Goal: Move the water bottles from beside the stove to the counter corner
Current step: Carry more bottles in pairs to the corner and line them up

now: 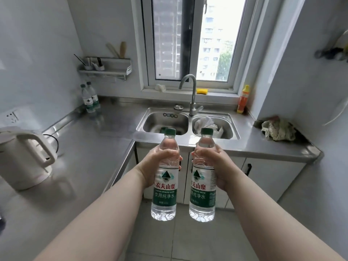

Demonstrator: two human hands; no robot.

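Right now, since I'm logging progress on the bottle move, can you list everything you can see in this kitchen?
water bottle in left hand: 1, clear with green cap and label, held upright over the floor
water bottle in right hand: 1, same colours, beside it
corner water bottles: 2, clear with green caps, back-left counter corner
kettle: 1, cream, left counter
double sink: 1, steel, under window
faucet: 1, steel, behind basins
sponge: 1, yellow, window sill
plastic bottle: 1, orange with yellow cap, right of sink
rag: 1, greenish, right counter
wall rack: 1, pale, above corner bottles
left hand: 1, grips its bottle
right hand: 1, grips its bottle
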